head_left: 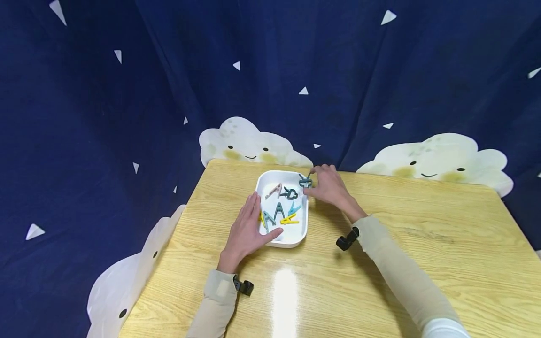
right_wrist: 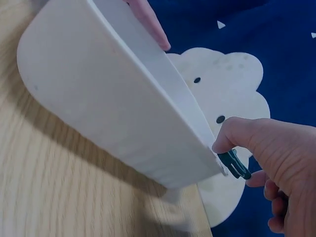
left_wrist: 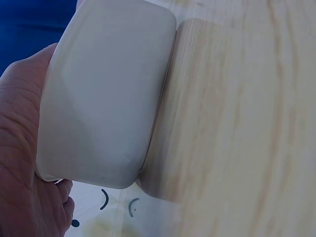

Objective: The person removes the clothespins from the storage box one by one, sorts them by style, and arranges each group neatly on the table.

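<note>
A white plastic tray (head_left: 285,243) on the table holds several spring clamps. Among them are a pink clamp (head_left: 274,190), a dark green clamp (head_left: 279,210), a blue clamp (head_left: 294,209) and a yellow clamp (head_left: 289,219). My left hand (head_left: 247,230) rests along the tray's left side, its fingers straight and its thumb reaching over the near part. At the far right corner my right hand (head_left: 331,188) pinches a green spring clamp (right_wrist: 234,164) between thumb and finger. This clamp is at the tray's rim; whether its jaws bite the rim I cannot tell.
The tray stands on a light wooden table (head_left: 405,244) near its far edge. Behind the table hangs a dark blue curtain (head_left: 270,56) with white triangles and cloud faces. Each wrist bears a small black camera.
</note>
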Tool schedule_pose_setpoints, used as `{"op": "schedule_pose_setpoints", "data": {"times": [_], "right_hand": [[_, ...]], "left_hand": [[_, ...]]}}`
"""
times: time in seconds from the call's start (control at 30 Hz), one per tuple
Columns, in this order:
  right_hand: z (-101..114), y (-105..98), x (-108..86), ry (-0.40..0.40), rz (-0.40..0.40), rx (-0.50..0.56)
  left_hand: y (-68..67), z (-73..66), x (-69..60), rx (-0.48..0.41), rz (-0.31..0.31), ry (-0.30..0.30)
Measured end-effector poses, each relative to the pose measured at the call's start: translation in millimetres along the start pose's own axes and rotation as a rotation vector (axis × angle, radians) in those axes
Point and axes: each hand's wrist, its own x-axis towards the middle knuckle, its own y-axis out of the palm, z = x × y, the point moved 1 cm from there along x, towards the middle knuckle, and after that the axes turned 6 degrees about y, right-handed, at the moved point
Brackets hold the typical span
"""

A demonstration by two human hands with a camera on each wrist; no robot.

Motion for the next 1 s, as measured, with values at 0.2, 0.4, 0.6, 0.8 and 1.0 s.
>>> {"op": "schedule_pose_setpoints", "data": {"times": [0.2, 0.4, 0.6, 0.8, 1.0], "right_hand": [[-14.7, -5.4, -1.2, 0.008, -0.028, 0.011], [-33.0, -7.1, -2.9, 0.032, -0.025, -0.004], [-54.4, -6.9, -4.8, 0.042, -0.037, -0.014], [-77.4, -5.7, -8.5, 0.037, -0.054, -0.017], [-98.4, -4.5, -10.2, 0.049, -0.065, 0.001]], "left_hand": [[0.2, 0.1, 0.1, -0.001, -0.004, -0.004], [0.1, -0.3, 0.2, -0.003, -0.012, 0.002], [0.3, 0.4, 0.4, -0.006, -0.017, 0.009], [0.5, 0.6, 0.2, 0.002, -0.002, 0.002], [-0.1, 0.1, 0.4, 0.000, 0.001, -0.002]]}}
